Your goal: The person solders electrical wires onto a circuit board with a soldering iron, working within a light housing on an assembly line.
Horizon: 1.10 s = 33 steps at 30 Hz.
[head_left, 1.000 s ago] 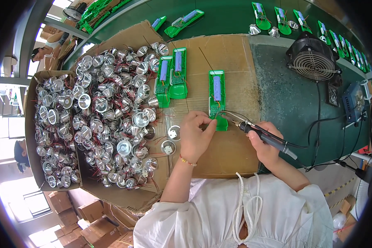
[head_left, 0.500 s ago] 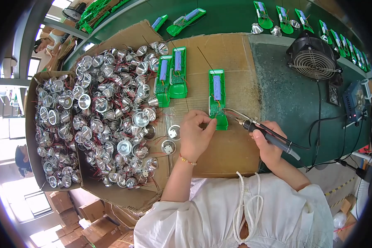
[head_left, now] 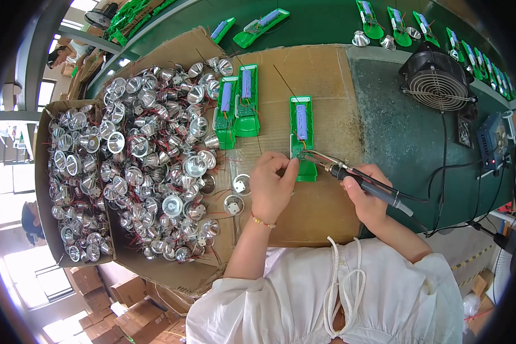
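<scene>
A green plastic flashlight housing (head_left: 308,172) lies on the cardboard in front of me, with a purple battery cell (head_left: 301,121) and a small green circuit board in it. My right hand (head_left: 368,192) grips a soldering iron (head_left: 364,184) with a thin metal tube along it; its tip is over the circuit board. At the board's left edge, my left hand (head_left: 274,186) has thumb and forefinger pinched together; what they hold, if anything, is hidden. Left of that hand, two silver reflectors (head_left: 233,204) lie on the cardboard. Two similar housings (head_left: 247,123) lie farther left.
Cardboard boxes (head_left: 112,252) full of silver reflectors with red wires stand at the left. A black fan (head_left: 437,86) sits at the back right, near a blue box-shaped unit (head_left: 490,143) with cables. More green housings (head_left: 370,28) line the far side of the bench.
The soldering iron has shifted slightly left, bringing its tip onto the circuit board. My left hand has barely moved; the housing stays in place.
</scene>
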{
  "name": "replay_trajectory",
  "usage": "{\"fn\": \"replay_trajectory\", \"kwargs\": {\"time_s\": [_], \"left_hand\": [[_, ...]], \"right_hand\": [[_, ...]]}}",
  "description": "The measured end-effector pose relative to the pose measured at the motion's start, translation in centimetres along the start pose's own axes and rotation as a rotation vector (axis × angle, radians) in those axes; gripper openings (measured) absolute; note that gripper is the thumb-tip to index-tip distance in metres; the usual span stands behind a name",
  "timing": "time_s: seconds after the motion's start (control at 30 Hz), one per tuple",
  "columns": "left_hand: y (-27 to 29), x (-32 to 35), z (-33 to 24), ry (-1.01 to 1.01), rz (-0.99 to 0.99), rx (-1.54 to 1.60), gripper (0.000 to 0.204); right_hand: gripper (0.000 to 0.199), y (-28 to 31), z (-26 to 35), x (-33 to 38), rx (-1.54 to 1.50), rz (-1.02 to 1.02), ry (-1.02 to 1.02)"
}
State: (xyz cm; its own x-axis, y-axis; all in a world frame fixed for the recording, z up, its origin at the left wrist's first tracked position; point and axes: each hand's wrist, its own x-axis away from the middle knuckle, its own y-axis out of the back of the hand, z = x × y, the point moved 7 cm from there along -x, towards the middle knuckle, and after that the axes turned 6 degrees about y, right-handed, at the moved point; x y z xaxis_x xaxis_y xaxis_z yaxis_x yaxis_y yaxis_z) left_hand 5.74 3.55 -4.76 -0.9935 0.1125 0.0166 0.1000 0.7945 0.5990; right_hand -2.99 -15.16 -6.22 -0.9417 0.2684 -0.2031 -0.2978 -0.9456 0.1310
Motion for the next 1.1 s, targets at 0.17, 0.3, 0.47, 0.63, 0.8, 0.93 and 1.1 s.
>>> {"fn": "replay_trajectory", "kwargs": {"time_s": [0.17, 0.3, 0.47, 0.63, 0.8, 0.93, 1.1], "left_hand": [[-0.2, 0.0, -0.1, -0.016, -0.013, 0.001, 0.017], [-0.4, -0.3, 0.2, -0.02, -0.003, 0.01, 0.017], [-0.4, -0.4, 0.3, -0.013, 0.02, 0.022, 0.018], [-0.4, -0.6, 0.9, 0.025, 0.04, 0.042, 0.017], [0.4, 0.1, 1.5, 0.376, 0.023, 0.397, 0.022], [1.2, -0.4, -0.8, 0.11, 0.182, -0.174, 0.022], [-2.8, -6.2, -5.0, -0.058, 0.188, -0.4, 0.019]], "right_hand": [[0.018, -0.2, 0.3, -0.4, 0.04, 0.02, 0.011], [0.013, -0.1, 0.3, -0.2, -0.077, -0.099, -0.002], [0.014, 1.5, 3.0, -0.4, 0.055, -0.058, 0.25], [0.015, 3.4, 2.7, 0.2, -0.001, -0.107, 0.238], [0.014, 6.6, 1.5, 1.4, 0.114, -0.185, 0.27], [0.012, 8.6, 0.9, 1.8, 0.13, -0.218, 0.166], [0.011, 9.1, -1.5, 1.8, 0.19, -0.236, 0.123]]}}
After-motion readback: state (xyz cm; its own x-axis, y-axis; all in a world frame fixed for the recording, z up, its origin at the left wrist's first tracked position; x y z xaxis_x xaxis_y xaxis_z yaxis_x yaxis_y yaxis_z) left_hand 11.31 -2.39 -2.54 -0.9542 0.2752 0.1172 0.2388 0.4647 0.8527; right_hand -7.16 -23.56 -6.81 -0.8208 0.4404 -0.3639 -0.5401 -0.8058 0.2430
